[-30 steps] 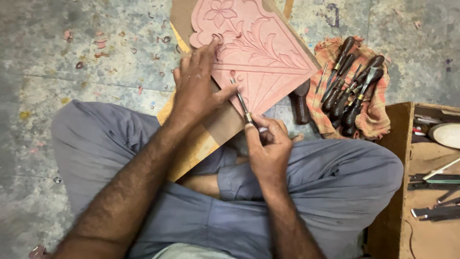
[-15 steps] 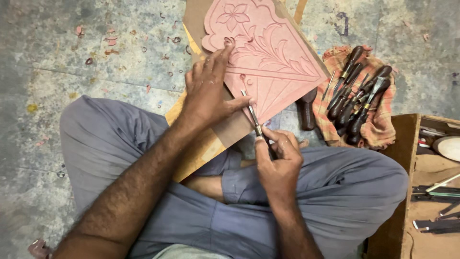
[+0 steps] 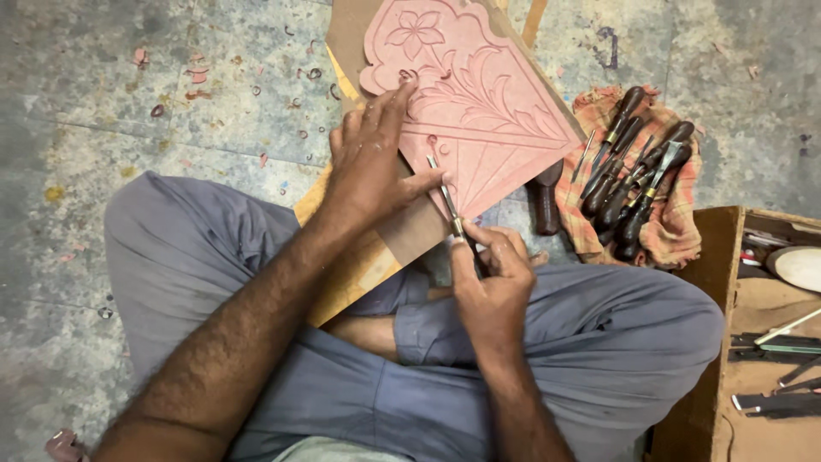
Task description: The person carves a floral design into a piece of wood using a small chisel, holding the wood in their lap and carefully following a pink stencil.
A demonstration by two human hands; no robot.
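A pink carved panel point(image 3: 479, 94) with a flower and leaf pattern lies on a brown board point(image 3: 359, 257) that rests across my lap. My left hand point(image 3: 372, 158) lies flat on the panel, fingers spread, thumb against the blade of a chisel point(image 3: 449, 201). My right hand point(image 3: 487, 278) is closed around the chisel's handle just below the panel's lower edge. The chisel's tip touches the panel's ribbed lower part.
A checked orange cloth point(image 3: 676, 231) to the right holds several dark-handled carving tools point(image 3: 629, 175). Another dark tool point(image 3: 545, 201) lies beside the panel. A wooden box point(image 3: 710, 282) with more tools stands at the far right. Pink shavings point(image 3: 197, 85) dot the concrete floor.
The view has shifted, so the panel and tools appear lower and further right. Both hands keep their grip; the chisel stays on the ribbed part with little movement.
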